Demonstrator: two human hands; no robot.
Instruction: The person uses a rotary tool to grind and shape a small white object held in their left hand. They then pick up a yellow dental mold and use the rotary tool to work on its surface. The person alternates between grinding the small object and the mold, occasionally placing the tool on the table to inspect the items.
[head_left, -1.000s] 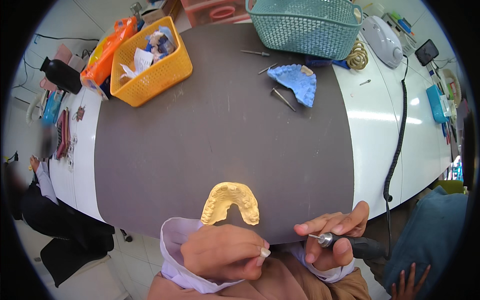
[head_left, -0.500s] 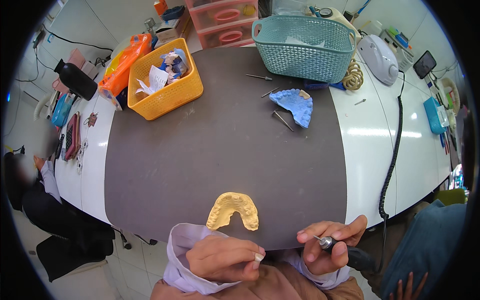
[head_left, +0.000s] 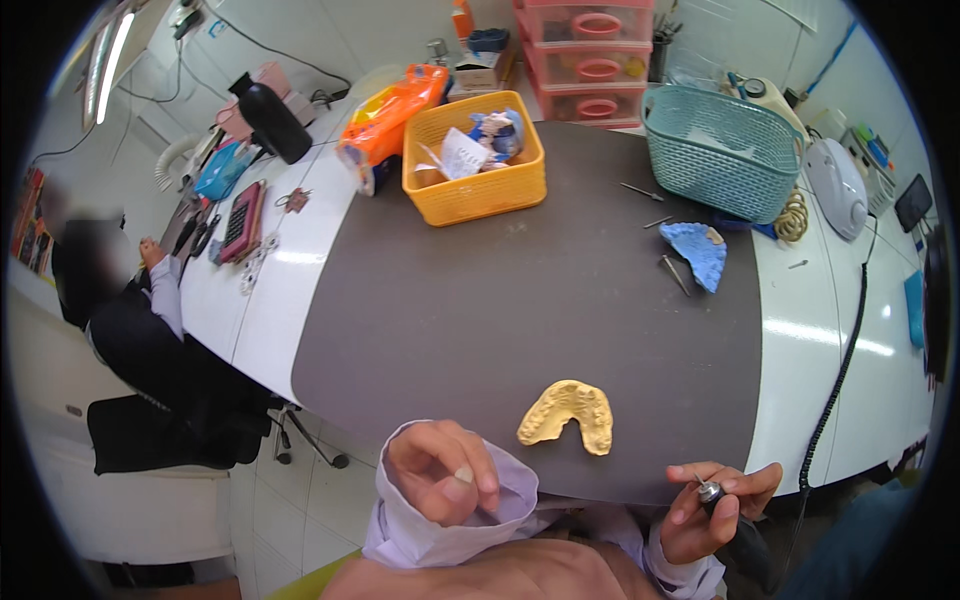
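My left hand [head_left: 440,472] is closed, thumb and fingers pinching a small cream, tooth-like piece [head_left: 464,474]; its exact kind is too small to make out. In my right hand [head_left: 722,510] is a dental handpiece [head_left: 712,493] with a metal nose and thin bur, its tip pointing up and left; the dark body runs down below the palm. A yellow horseshoe-shaped dental cast [head_left: 565,408] lies on the grey mat [head_left: 480,320], between and beyond my hands. Farther right on the mat rests a blue dental cast [head_left: 697,256] with one beige tooth portion.
Burs [head_left: 675,275] lie beside the blue cast. At the back stand a yellow basket [head_left: 475,200] with papers, a teal basket [head_left: 720,160] and pink drawers [head_left: 590,70]. A coiled black cord [head_left: 835,385] runs down the right. Another person [head_left: 130,310] sits at left.
The view has swung left, so the table's things sit farther right in the picture. My left hand has moved away from the right one and turned, still pinching the small piece.
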